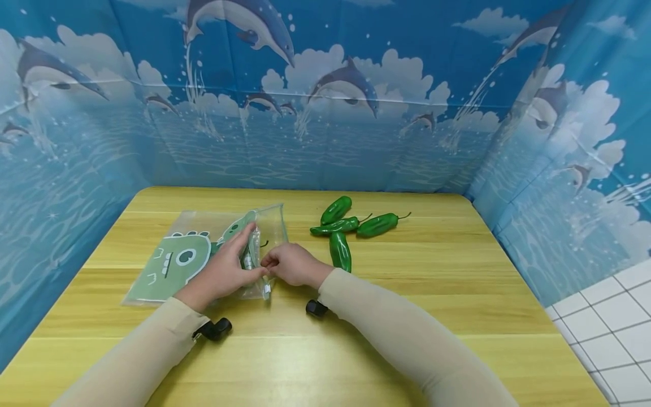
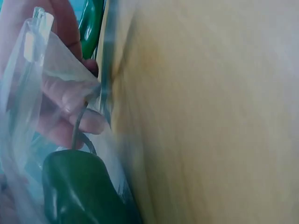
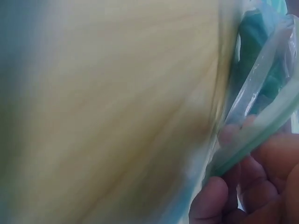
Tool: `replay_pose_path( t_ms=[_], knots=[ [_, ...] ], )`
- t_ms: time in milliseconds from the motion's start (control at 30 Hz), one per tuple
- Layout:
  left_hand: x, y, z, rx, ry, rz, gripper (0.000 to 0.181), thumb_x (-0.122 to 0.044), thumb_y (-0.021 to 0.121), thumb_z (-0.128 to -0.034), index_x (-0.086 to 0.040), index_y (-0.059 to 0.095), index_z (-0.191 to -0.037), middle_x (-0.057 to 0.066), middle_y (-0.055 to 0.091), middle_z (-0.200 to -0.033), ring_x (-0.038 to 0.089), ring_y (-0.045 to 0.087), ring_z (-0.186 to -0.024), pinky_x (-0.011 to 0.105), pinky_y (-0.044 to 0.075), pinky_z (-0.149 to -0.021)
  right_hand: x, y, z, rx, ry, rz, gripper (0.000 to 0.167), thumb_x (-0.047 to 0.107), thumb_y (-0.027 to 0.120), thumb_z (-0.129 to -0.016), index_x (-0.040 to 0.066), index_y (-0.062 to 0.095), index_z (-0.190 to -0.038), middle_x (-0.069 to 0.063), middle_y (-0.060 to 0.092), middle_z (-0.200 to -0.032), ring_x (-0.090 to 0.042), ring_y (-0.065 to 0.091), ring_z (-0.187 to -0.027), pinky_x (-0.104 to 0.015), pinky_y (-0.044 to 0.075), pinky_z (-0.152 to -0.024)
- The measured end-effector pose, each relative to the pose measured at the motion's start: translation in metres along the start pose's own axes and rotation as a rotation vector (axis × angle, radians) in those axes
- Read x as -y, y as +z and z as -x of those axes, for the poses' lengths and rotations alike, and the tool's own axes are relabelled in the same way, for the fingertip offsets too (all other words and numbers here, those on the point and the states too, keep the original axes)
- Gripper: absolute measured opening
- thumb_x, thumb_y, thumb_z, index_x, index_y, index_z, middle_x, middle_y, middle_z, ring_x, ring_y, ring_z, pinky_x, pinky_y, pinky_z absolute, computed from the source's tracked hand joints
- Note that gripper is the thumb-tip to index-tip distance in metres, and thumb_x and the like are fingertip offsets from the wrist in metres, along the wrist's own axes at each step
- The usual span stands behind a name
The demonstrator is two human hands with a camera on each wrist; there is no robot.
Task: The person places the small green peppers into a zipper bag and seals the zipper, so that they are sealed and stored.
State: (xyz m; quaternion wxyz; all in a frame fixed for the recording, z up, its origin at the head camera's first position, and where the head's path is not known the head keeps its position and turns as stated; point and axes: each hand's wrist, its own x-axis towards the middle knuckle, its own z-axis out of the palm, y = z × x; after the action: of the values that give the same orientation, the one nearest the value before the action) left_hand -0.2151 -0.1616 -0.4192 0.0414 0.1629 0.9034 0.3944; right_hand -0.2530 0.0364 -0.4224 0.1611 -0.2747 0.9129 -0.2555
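Observation:
A clear zip bag (image 1: 277, 217) with a green one-eyed monster print lies at left on the table. My left hand (image 1: 224, 277) holds it near its mouth, thumb stretched toward the right hand and fingers spread across the plastic. Pinching the mouth edge is my right hand (image 1: 292, 264), its fingertips close to the left thumb. A green pepper (image 2: 81, 186) sits inside the bag; its stem points at fingers that show through the plastic. The right wrist view shows fingertips (image 3: 210, 200) at the zip strip (image 3: 261, 135). A white slider (image 1: 267, 289) is at the mouth's near end.
Several green peppers (image 1: 339, 250) lie in a loose group right of the bag, close to the right forearm. The wooden table (image 1: 407, 339) reaches back to a curtain (image 1: 325, 152) with dolphins. White tiles (image 1: 625, 316) show at the right.

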Motion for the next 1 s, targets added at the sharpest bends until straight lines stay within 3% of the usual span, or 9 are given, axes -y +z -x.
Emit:
replay_pose_path(
  t_ms=[200, 367, 533, 733, 867, 1000],
  knots=[
    [0.003, -0.002, -0.003, -0.013, -0.020, -0.106, 0.107, -0.040, 0.079, -0.0920, -0.015, 0.012, -0.171, 0.014, 0.021, -0.176, 0.043, 0.024, -0.160, 0.072, -0.004, -0.127, -0.005, -0.003, 0.007, 0.016, 0.012, -0.035, 0.032, 0.022, 0.066, -0.105, 0.012, 0.072, -0.134, 0.003, 0.078, -0.119, -0.012, 0.071, -0.114, -0.029, 0.057, -0.101],
    [0.007, 0.001, -0.003, 0.010, -0.052, -0.112, 0.105, -0.041, 0.077, -0.0926, -0.014, 0.013, -0.171, 0.017, 0.019, -0.176, 0.045, 0.018, -0.161, 0.075, -0.005, -0.125, -0.011, -0.011, 0.020, 0.000, 0.019, -0.069, 0.037, 0.022, 0.062, -0.108, 0.012, 0.066, -0.142, 0.000, 0.075, -0.129, -0.017, 0.069, -0.120, -0.034, 0.057, -0.103],
    [0.010, 0.005, -0.003, 0.017, -0.057, -0.121, 0.106, -0.043, 0.078, -0.0911, -0.013, 0.015, -0.171, 0.017, 0.020, -0.176, 0.044, 0.013, -0.163, 0.073, -0.006, -0.127, -0.027, -0.031, 0.039, -0.112, 0.032, -0.085, 0.040, 0.024, 0.062, -0.108, 0.014, 0.062, -0.147, -0.004, 0.068, -0.141, -0.021, 0.068, -0.121, -0.039, 0.059, -0.096],
    [0.010, 0.006, -0.002, 0.021, -0.058, -0.111, 0.107, -0.042, 0.080, -0.0901, -0.012, 0.016, -0.170, 0.017, 0.020, -0.176, 0.043, 0.013, -0.163, 0.071, -0.006, -0.128, -0.062, -0.060, 0.060, -0.254, 0.117, -0.057, 0.060, 0.034, 0.069, -0.103, 0.012, 0.052, -0.156, -0.009, 0.051, -0.160, -0.033, 0.050, -0.147, -0.053, 0.049, -0.115],
    [0.009, 0.007, 0.000, 0.024, -0.060, -0.104, 0.108, -0.042, 0.081, -0.0896, -0.012, 0.015, -0.171, 0.015, 0.019, -0.176, 0.042, 0.015, -0.163, 0.070, -0.005, -0.128, -0.079, -0.068, 0.070, -0.246, 0.187, -0.033, 0.076, 0.041, 0.073, -0.099, 0.012, 0.041, -0.162, -0.013, 0.038, -0.168, -0.038, 0.028, -0.160, -0.060, 0.035, -0.125],
    [0.008, 0.007, 0.000, 0.021, -0.064, -0.108, 0.109, -0.042, 0.081, -0.0894, -0.013, 0.015, -0.171, 0.014, 0.019, -0.176, 0.041, 0.016, -0.163, 0.069, -0.004, -0.129, -0.088, -0.069, 0.075, -0.216, 0.229, -0.026, 0.086, 0.046, 0.076, -0.096, 0.012, 0.036, -0.164, -0.014, 0.034, -0.171, -0.039, 0.017, -0.163, -0.061, 0.029, -0.128]
  ],
)
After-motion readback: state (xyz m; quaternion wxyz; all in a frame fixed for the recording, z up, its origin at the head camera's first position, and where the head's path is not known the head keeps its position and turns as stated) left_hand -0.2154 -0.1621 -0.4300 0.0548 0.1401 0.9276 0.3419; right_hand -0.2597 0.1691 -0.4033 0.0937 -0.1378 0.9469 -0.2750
